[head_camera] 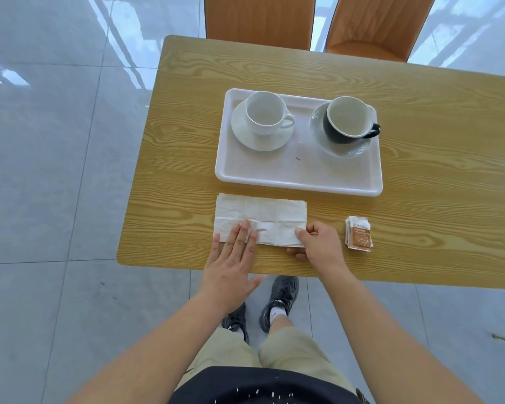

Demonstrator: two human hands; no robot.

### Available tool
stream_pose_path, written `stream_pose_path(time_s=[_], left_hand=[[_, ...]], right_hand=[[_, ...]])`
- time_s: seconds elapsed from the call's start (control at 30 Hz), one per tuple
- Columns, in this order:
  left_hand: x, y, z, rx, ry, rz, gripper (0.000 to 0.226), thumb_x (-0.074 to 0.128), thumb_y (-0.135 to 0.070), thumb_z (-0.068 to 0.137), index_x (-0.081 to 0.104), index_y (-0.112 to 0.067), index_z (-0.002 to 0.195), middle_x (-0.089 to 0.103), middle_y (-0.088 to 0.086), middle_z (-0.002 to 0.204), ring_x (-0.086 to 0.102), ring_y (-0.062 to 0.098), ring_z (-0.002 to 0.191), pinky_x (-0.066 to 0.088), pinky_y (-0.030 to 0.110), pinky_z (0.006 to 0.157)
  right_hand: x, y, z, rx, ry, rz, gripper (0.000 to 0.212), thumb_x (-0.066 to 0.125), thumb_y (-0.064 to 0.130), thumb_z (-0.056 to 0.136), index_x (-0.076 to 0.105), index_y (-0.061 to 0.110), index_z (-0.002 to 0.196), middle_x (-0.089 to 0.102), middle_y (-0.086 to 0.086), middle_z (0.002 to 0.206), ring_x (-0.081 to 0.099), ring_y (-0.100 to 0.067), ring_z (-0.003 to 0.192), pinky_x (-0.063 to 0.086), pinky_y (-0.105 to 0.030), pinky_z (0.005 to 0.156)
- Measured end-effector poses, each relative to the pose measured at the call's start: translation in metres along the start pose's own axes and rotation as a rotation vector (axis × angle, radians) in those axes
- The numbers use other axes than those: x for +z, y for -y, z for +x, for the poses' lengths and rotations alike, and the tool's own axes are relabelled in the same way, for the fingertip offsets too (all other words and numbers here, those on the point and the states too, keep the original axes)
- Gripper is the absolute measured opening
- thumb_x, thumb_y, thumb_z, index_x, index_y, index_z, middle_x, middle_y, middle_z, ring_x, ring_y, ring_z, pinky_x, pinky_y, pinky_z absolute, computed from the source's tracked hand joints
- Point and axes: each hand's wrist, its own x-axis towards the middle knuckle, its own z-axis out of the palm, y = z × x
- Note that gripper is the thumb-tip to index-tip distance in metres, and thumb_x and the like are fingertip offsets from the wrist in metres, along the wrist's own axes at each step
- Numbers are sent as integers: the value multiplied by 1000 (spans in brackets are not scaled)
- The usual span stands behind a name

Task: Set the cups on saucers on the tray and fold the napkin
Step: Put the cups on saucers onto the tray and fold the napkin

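Head view. My left hand (233, 258) lies flat, fingers spread, pressing the near-left part of the napkin (260, 220). My right hand (318, 243) pinches the napkin's near-right corner between thumb and fingers. The napkin lies on the table (187, 126) as a long strip, its near half doubled over; its near edge runs close to the table's front edge, its far edge just short of the tray (298, 170).

The tray sits mid-table, well clear of all table edges. On its far half, a white cup (264, 113) stands upright on a white saucer (260, 141), handle to the right; a black cup (347, 121) stands on a second saucer (344, 148) near the tray's right rim, its handle reaching out over that rim. The tray's near half is bare.

A stack of packets (359, 234) lies right of the napkin, apart from my right hand. Open table extends right and left of the tray. Two chairs (257, 21) stand at the far edge.
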Motion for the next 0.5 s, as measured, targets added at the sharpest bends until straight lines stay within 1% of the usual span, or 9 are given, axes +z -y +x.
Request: stream_pose_path(time_s=[0.07, 0.17, 0.2, 0.27, 0.33, 0.37, 0.4, 0.43, 0.5], left_hand=[[-1, -1, -1, -24, -4, -15, 98, 23, -73, 94, -34, -18, 151, -44, 4, 158, -39, 21, 146, -24, 50, 119], [2, 3, -9, -41, 4, -33, 101, 24, -75, 93, -35, -16, 150, -44, 3, 157, -38, 20, 146, -22, 50, 119], [4, 6, -12, -30, 7, -38, 101, 26, -74, 93, -33, -17, 151, -42, 3, 159, -36, 20, 148, -20, 49, 120], [7, 10, -16, -2, -1, -41, 98, 29, -73, 93, -28, -22, 154, -37, 2, 161, -32, 21, 150, -18, 50, 121], [8, 12, -15, 9, -5, -42, 94, 29, -72, 93, -25, -26, 155, -36, 2, 162, -31, 21, 150, -19, 50, 121], [8, 11, -14, 9, -7, -42, 93, 28, -72, 94, -25, -26, 155, -36, 2, 162, -31, 20, 150, -19, 50, 121], [9, 11, -14, 5, -11, -44, 92, 28, -71, 94, -24, -27, 156, -35, 2, 162, -31, 20, 150, -19, 50, 121], [10, 10, -14, 1, -13, -47, 92, 28, -72, 94, -23, -27, 156, -35, 2, 163, -30, 20, 151, -19, 50, 121], [11, 10, -14, -3, -14, -53, 93, 29, -73, 93, -22, -27, 156, -33, 2, 164, -29, 21, 151, -18, 50, 121]], right_hand=[[0, 1, -2, -32, -16, -14, 14, 63, 22, 96, 63, 11, 87, 74, -10, 95, 77, -23, 69, 63, -38, 65], [-1, 6, -7, -79, -25, -56, 15, 65, 27, 93, 67, 14, 85, 74, -11, 91, 73, -32, 86, 62, -51, 78], [-1, 10, -9, -91, -27, -52, 16, 65, 27, 93, 68, 14, 84, 74, -12, 90, 72, -34, 87, 61, -53, 80], [1, 19, -13, -115, -23, -28, 17, 64, 26, 94, 67, 13, 83, 73, -12, 87, 73, -33, 83, 63, -49, 77], [6, 29, -19, -144, 2, -9, 18, 63, 24, 96, 66, 15, 81, 72, -6, 82, 73, -24, 72, 63, -35, 66], [10, 34, -23, -168, 19, -10, 18, 63, 24, 96, 66, 16, 80, 71, -2, 79, 70, -18, 65, 61, -30, 62], [14, 38, -26, -200, 36, -19, 19, 63, 24, 96, 65, 16, 79, 68, 0, 75, 65, -14, 59, 59, -29, 59], [19, 43, -30, -235, 51, -33, 20, 64, 25, 95, 64, 16, 78, 64, 2, 71, 60, -12, 57, 57, -32, 59], [30, 51, -36, -298, 79, -66, 20, 64, 26, 94, 63, 14, 77, 58, 3, 67, 54, -13, 58, 56, -41, 61]])
